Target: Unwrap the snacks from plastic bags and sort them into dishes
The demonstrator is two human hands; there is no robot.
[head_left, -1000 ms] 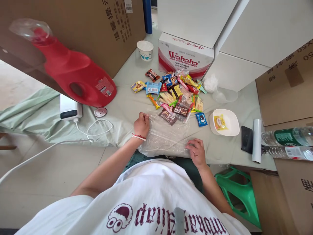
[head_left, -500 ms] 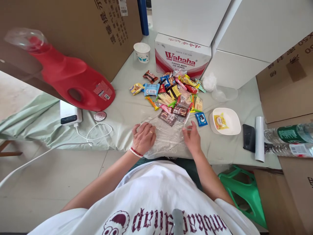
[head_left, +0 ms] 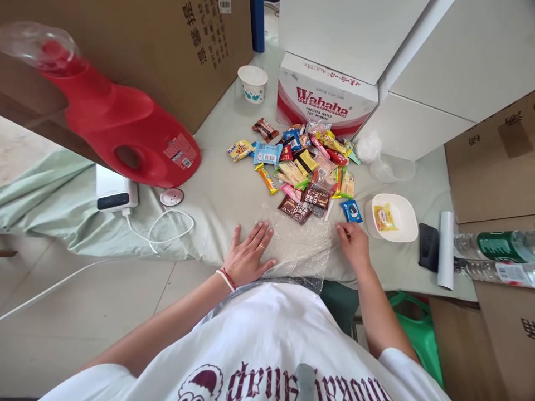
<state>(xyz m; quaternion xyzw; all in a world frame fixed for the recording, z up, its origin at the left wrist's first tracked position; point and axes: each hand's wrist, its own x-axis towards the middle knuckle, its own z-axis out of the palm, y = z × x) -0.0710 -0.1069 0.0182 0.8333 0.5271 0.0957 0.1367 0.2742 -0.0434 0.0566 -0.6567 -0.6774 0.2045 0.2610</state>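
My left hand [head_left: 249, 253] lies flat, fingers spread, on the left part of a clear plastic bag [head_left: 301, 245] at the table's front edge. The bag is flattened and crinkled, and part of it hangs over the edge. To its right, my right hand [head_left: 354, 242] has its fingers curled together just below a blue snack packet [head_left: 351, 211]. Whatever those fingers may hold is hidden. Beyond the bag is a pile of wrapped snacks, with brown cocoa packets [head_left: 295, 209] nearest and a light blue packet [head_left: 267, 153] farther left.
A white bowl [head_left: 412, 220] with a yellow packet [head_left: 385, 218] stands right, near a phone [head_left: 428, 247], a white roll [head_left: 446, 250] and bottles [head_left: 497, 245]. At the back are a paper cup [head_left: 253, 84] and a Wahaha carton [head_left: 326, 97]. A red jug [head_left: 142, 133] and power bank [head_left: 117, 186] are left.
My left hand has flattened out on the plastic bag, fingers spreading. My right hand has moved right, closer to the blue packet, with its fingers curled in. The view has shifted slightly.
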